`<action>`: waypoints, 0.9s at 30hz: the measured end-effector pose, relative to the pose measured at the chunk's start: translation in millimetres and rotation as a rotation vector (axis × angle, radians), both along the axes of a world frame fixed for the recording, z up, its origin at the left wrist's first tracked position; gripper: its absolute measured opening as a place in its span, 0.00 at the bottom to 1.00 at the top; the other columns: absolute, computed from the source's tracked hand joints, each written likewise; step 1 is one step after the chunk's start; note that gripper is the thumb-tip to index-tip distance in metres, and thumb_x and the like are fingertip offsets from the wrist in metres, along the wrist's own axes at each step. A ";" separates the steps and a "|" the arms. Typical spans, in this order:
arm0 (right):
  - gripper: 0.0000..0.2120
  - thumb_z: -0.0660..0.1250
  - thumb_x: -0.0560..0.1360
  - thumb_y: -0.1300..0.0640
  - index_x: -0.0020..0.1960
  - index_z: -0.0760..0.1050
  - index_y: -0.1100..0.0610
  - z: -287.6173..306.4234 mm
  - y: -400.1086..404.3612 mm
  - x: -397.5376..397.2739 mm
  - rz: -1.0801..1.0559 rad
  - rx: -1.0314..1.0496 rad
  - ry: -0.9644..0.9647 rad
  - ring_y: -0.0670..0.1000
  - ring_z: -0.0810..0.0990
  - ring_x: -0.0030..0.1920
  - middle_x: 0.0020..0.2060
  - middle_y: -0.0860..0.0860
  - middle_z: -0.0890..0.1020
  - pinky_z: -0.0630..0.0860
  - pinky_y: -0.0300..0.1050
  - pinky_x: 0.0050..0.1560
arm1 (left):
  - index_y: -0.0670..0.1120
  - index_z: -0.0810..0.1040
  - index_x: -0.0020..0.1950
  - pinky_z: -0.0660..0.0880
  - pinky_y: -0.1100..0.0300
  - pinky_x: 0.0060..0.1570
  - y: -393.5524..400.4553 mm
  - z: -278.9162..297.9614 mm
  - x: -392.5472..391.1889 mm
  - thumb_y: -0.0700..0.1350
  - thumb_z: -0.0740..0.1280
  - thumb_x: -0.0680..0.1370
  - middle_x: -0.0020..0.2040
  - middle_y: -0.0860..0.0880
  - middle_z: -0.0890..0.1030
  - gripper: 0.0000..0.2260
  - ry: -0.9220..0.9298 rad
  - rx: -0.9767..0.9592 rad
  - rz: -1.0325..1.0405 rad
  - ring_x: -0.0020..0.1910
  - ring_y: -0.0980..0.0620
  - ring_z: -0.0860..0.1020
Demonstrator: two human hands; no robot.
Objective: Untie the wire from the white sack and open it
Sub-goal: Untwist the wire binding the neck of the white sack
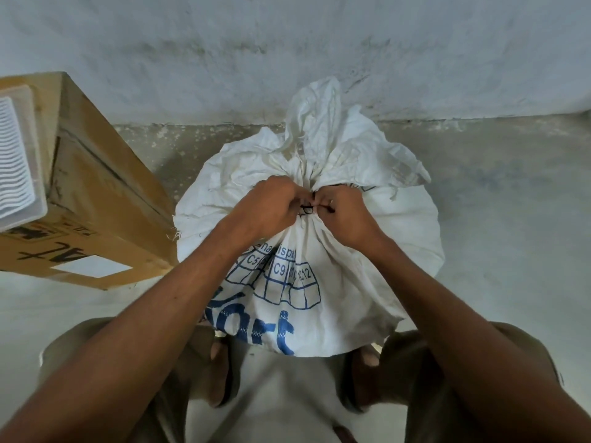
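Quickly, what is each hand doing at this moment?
Left hand: closed, pinching the dark wire at the white sack neck.
Right hand: closed, pinching the same wire.

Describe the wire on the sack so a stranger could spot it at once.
Start at the big white sack standing on the floor before the wall. Follow its gathered folds up to the neck, between the left hand and right hand. There the wire shows: thin, black, looped against white cloth.

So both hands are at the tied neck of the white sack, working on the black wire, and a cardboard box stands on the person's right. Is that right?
Not quite: the cardboard box stands on the person's left, as the head view shows. The rest holds: the left hand and right hand are both at the tied neck of the white sack, working on the black wire.
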State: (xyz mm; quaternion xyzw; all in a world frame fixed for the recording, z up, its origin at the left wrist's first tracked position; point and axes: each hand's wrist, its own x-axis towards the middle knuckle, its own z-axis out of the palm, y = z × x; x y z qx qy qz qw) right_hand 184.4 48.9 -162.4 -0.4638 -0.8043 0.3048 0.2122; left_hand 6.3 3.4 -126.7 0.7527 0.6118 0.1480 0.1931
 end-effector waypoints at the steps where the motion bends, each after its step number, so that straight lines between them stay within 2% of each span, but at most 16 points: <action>1: 0.06 0.66 0.74 0.70 0.44 0.81 0.64 -0.9 -0.9 0.3 -0.015 -0.028 0.010 0.55 0.83 0.40 0.38 0.57 0.84 0.79 0.46 0.48 | 0.56 0.82 0.64 0.73 0.57 0.42 -1.3 0.0 1.7 0.39 0.63 0.80 0.47 0.46 0.83 0.18 -0.003 0.012 0.027 0.44 0.47 0.81; 4: 0.07 0.66 0.74 0.70 0.46 0.82 0.64 -2.6 2.7 -0.6 0.003 -0.018 -0.020 0.53 0.82 0.40 0.38 0.54 0.84 0.78 0.45 0.49 | 0.56 0.83 0.62 0.73 0.56 0.42 -1.9 -1.8 9.9 0.45 0.65 0.81 0.47 0.47 0.83 0.13 0.035 0.052 0.052 0.47 0.46 0.82; 6: 0.07 0.66 0.74 0.71 0.46 0.81 0.64 -1.4 4.4 -1.3 0.044 0.011 -0.060 0.50 0.77 0.37 0.34 0.48 0.79 0.73 0.43 0.45 | 0.57 0.83 0.61 0.76 0.53 0.45 0.2 -2.2 13.1 0.48 0.64 0.81 0.49 0.48 0.84 0.12 0.043 0.053 0.095 0.50 0.45 0.82; 8: 0.07 0.65 0.74 0.70 0.46 0.81 0.64 -1.2 5.8 -1.7 0.068 0.050 -0.098 0.49 0.75 0.37 0.34 0.48 0.77 0.71 0.43 0.44 | 0.59 0.82 0.62 0.77 0.51 0.47 3.5 -3.1 14.4 0.48 0.64 0.81 0.50 0.48 0.83 0.12 0.083 0.038 0.115 0.51 0.44 0.81; 11: 0.06 0.65 0.74 0.69 0.43 0.80 0.64 -4.9 9.0 -2.5 0.063 0.045 -0.130 0.51 0.76 0.38 0.36 0.53 0.81 0.71 0.45 0.44 | 0.57 0.80 0.62 0.78 0.47 0.47 7.4 -9.3 16.6 0.47 0.63 0.81 0.49 0.45 0.80 0.12 0.158 0.023 0.078 0.51 0.41 0.80; 15: 0.11 0.64 0.73 0.69 0.35 0.75 0.57 -9.5 9.9 -4.3 0.084 0.040 -0.146 0.51 0.74 0.34 0.32 0.49 0.76 0.66 0.43 0.40 | 0.52 0.79 0.60 0.78 0.44 0.46 10.9 -15.7 17.1 0.43 0.61 0.80 0.48 0.43 0.78 0.12 0.215 0.004 0.042 0.49 0.39 0.80; 18: 0.07 0.64 0.75 0.68 0.42 0.79 0.62 -15.2 9.3 -3.1 0.098 0.023 -0.172 0.54 0.78 0.38 0.37 0.56 0.82 0.72 0.47 0.42 | 0.51 0.79 0.61 0.74 0.49 0.42 12.7 -15.9 20.3 0.41 0.60 0.79 0.49 0.42 0.78 0.14 0.239 0.012 0.019 0.49 0.39 0.80; 21: 0.06 0.63 0.75 0.68 0.47 0.80 0.64 -15.7 9.1 -0.2 0.092 0.039 -0.178 0.55 0.79 0.41 0.40 0.58 0.82 0.72 0.46 0.44 | 0.50 0.79 0.63 0.68 0.52 0.40 14.9 -14.9 23.1 0.41 0.59 0.80 0.49 0.42 0.77 0.15 0.259 0.011 0.023 0.50 0.38 0.79; 25: 0.07 0.64 0.76 0.67 0.48 0.81 0.63 -11.5 9.9 6.4 0.085 0.050 -0.195 0.57 0.80 0.42 0.39 0.54 0.81 0.71 0.45 0.44 | 0.53 0.79 0.64 0.74 0.48 0.43 13.2 -15.3 23.6 0.42 0.60 0.81 0.46 0.45 0.74 0.15 0.212 0.015 0.019 0.50 0.38 0.79; 27: 0.09 0.66 0.76 0.66 0.53 0.83 0.62 -9.4 10.3 8.6 0.063 0.063 -0.186 0.57 0.82 0.46 0.45 0.56 0.85 0.75 0.47 0.52 | 0.56 0.78 0.66 0.76 0.46 0.46 10.7 -17.7 21.2 0.42 0.61 0.81 0.44 0.46 0.74 0.17 0.167 0.052 0.027 0.49 0.38 0.79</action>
